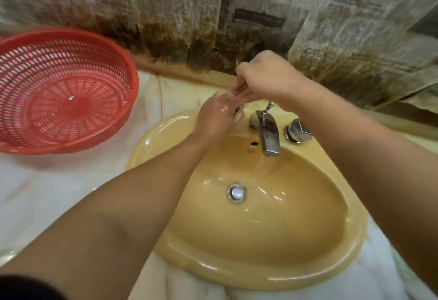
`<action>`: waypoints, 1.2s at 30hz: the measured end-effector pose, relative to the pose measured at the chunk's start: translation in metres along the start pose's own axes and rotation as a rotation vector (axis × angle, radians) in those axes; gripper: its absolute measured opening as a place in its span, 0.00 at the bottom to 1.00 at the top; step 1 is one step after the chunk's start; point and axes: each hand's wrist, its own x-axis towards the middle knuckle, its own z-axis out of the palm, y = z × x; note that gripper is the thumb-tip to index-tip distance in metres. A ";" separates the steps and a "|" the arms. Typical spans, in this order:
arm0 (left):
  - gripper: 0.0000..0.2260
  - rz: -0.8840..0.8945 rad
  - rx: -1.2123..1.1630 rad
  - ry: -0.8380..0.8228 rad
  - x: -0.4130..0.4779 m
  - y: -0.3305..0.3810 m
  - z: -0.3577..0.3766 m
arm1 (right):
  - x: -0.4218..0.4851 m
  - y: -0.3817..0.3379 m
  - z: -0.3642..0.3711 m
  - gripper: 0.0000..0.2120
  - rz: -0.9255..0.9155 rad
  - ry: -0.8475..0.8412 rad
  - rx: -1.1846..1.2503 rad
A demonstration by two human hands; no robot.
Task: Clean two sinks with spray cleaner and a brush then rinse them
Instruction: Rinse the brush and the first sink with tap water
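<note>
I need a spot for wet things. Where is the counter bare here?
Bare marble counter lies between the red basket and the sink. More shows past its front right rim. Crowded at the sink's back rim: left hand, right hand, faucet, knob.

Sink [166, 247]: is showing a glossy mustard-yellow all over, with white highlights gleaming along its rim. Faucet [269, 138], knob [297, 130] and drain stopper [236, 192]: are shining in silver chrome, and the faucet is carrying dull spots. Basket [111, 62]: is glowing in red-orange plastic, with rows of small slots ringing its wall and radiating across its base. Countertop [59, 181]: is showing white marble with faint beige and grey veining. Newspaper [260, 15] on the wall: is displaying black print on greyish-white sheets, with dark brown staining spreading along its lower edge. Sleeve [21, 288]: is appearing black.
</note>
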 end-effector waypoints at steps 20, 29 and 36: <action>0.18 -0.167 -0.368 0.021 -0.026 -0.009 -0.007 | -0.077 0.140 0.077 0.14 0.798 0.190 1.925; 0.12 -0.078 -0.271 0.055 -0.015 -0.012 -0.004 | -0.082 0.070 0.068 0.15 0.727 -0.100 1.830; 0.06 0.189 0.234 -0.257 0.016 0.014 -0.026 | -0.027 -0.010 -0.005 0.16 0.141 0.159 0.510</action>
